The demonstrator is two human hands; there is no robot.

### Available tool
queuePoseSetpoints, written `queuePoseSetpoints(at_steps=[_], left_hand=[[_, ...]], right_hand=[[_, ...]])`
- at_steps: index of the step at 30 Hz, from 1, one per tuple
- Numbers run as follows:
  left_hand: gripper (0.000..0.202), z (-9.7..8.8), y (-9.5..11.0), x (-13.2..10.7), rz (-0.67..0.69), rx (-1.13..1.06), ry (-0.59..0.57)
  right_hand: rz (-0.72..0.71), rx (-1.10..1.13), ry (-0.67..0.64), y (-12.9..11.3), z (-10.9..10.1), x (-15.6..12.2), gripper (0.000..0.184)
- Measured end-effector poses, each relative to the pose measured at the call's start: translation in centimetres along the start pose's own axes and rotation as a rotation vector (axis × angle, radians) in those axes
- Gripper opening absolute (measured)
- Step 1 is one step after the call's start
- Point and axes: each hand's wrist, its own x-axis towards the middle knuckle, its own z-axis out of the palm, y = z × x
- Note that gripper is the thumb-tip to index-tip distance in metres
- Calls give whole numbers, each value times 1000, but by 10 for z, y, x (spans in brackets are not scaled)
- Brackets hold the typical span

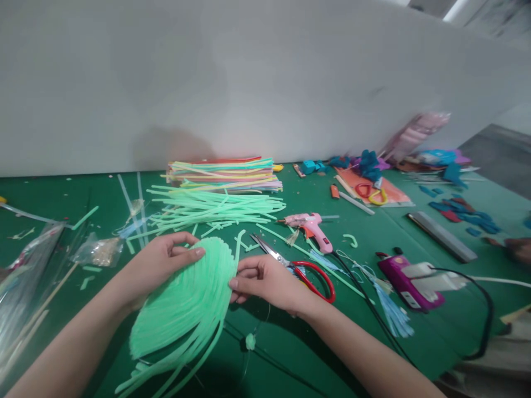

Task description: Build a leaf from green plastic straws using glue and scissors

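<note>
A leaf-shaped piece made of rows of mint-green pipe cleaners [186, 304] is held up above the table, with loose strands hanging from its lower end. My left hand [172, 262] grips its upper left edge, thumb on the front face. At its right edge, my right hand [265, 284] has thumb and fingers closed on the piece's rim, where one short pipe cleaner end [239, 243] sticks up. Red-handled scissors [317, 273] lie partly open just beyond my right hand. Below it, a small green tuft [250, 341] sits on a thin wire.
Loose green pipe cleaners [219, 204] and a multicolour bundle [224, 172] lie at the back. A pink glue gun [311, 226] has a black cord running right, near a purple power strip [409, 282]. Blue tassels [392, 309] lie nearby. Another person's hand [518, 250] shows at far right.
</note>
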Motion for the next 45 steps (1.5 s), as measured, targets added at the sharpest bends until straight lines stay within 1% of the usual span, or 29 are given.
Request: queuePoseSetpoints(at_steps=[5,10,16,21,27,32,39,45], left_hand=[[42,0,-1,1,-26,7,-25],[47,-2,-5,3,-26,34,-16],[44,-3,-10,6,-37,19,-41],[42,-5,-9,5,-40,8,-44],[43,-7,-9,3,-30,-6,-63],[41,-4,-6,2,-41,-30,-77],[40,-3,-4,1,-27,15,-76],[38,-2,-5,2,-2,43,-71]], right_hand=[[-13,6,9,-1,0,0,45],[-24,36,14,0,-2,0,42],[-21,38,23,0,-3,1,41],[-22,42,36,1,-6,1,41],[-22,7,27,2,-9,2,38],[-30,65,53,5,-8,3,32],[25,130,58,6,-3,4,26],[-3,141,69,8,-3,5,23]])
